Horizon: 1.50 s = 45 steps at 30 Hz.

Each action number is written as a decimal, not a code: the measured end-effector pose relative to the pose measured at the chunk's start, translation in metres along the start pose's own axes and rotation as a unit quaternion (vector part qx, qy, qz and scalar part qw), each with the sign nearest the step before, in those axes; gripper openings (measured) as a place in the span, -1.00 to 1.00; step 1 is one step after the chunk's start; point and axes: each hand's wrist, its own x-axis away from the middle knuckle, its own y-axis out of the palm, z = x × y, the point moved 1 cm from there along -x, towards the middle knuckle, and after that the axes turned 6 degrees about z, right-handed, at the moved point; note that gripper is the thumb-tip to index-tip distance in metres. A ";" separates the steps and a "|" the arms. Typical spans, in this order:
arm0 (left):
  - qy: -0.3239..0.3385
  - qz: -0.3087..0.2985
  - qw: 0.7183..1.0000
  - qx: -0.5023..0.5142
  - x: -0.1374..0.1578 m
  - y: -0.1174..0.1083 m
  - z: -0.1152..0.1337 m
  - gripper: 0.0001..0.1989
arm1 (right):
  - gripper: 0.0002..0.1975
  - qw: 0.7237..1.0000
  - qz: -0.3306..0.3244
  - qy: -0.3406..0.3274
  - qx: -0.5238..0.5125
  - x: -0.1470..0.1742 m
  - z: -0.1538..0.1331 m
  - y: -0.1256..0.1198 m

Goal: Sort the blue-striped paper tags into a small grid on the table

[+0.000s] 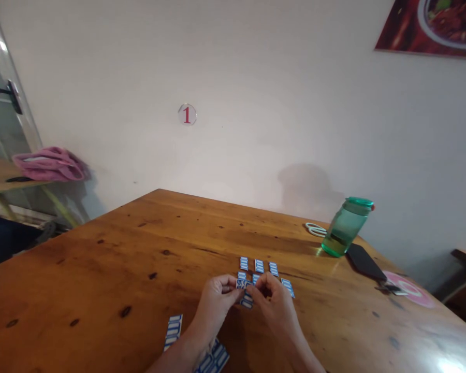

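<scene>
Between my two hands is a small blue-and-white sheet (246,300) printed with label-like bars. My left hand (216,303) pinches its left side between thumb and fingers. Closed at the sheet's right side, my right hand (276,303) grips it with thumb and forefinger. Just beyond the hands, several similar small blue-and-white pieces (259,266) lie in rows on the wooden table (132,269). Another piece (287,287) rests right of my right hand. A longer blue-and-white strip (173,331) and more sheets (216,357) lie near my left forearm, which partly covers them.
A green water bottle (345,228) stands at the right, with a pale looped cord (315,229) behind it. Beside it lie a black phone (365,261), keys (391,288) and a pink disc (415,292). A pink cloth (52,163) sits on another table at the left.
</scene>
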 end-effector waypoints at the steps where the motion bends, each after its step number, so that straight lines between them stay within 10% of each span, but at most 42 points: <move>1: 0.003 0.003 1.000 0.006 0.001 0.000 0.001 -0.82 | -0.75 1.000 0.001 0.012 -0.022 0.001 0.000 0.001; 8: 0.018 0.013 1.000 0.019 0.004 -0.001 0.005 -0.82 | -0.66 0.977 -0.079 0.105 -0.167 0.005 -0.010 0.009; 34: 0.096 -0.011 0.995 -0.029 0.009 0.001 0.002 -0.89 | -0.83 0.939 -0.033 0.186 -0.289 0.016 -0.008 0.010; 45: -0.001 -0.017 0.999 0.035 0.013 -0.001 0.005 -0.78 | -0.88 0.852 -0.098 0.280 -0.431 0.017 -0.008 0.012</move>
